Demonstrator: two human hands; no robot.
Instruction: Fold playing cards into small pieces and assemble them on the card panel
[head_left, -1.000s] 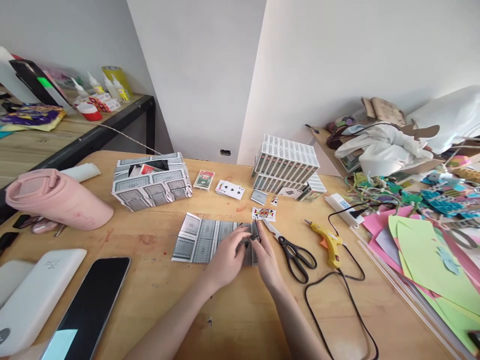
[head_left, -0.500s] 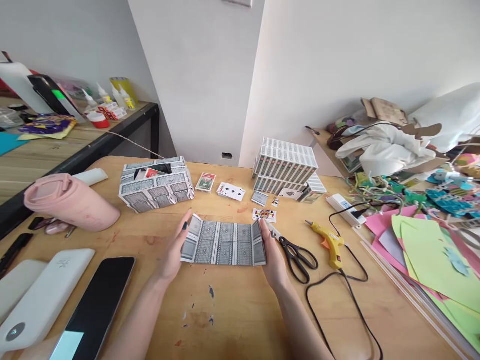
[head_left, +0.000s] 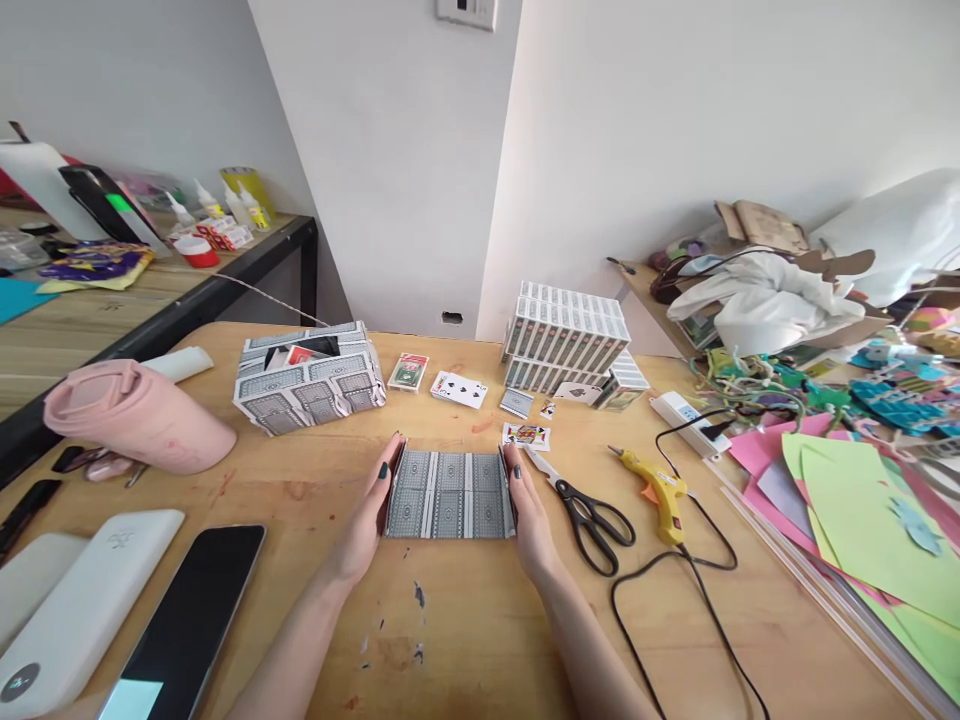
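A panel of joined grey-backed playing cards (head_left: 450,495) lies in front of me, its two end flaps standing upright. My left hand (head_left: 367,515) presses along the outside of the left flap, fingers stretched forward. Against the right flap rests my right hand (head_left: 531,515) in the same way. The far fingers of both hands are partly hidden. Just right of my right hand lie black-handled scissors (head_left: 596,520), pointing towards a face card (head_left: 526,436). Behind the panel are a card-covered box (head_left: 311,385) with an opening on top, a card pack (head_left: 409,372) and loose cards (head_left: 459,390).
A yellow glue gun (head_left: 660,490) with its cord lies right, near a white power strip (head_left: 690,422). Stacked card packs (head_left: 566,335) stand at the back. Left are a pink tumbler (head_left: 142,415), a phone (head_left: 187,620) and a white power bank (head_left: 94,600). Coloured paper (head_left: 870,510) covers the right side.
Both hands have moved inward, folding the end flaps from a slant to nearly upright. The camera view has shifted slightly.
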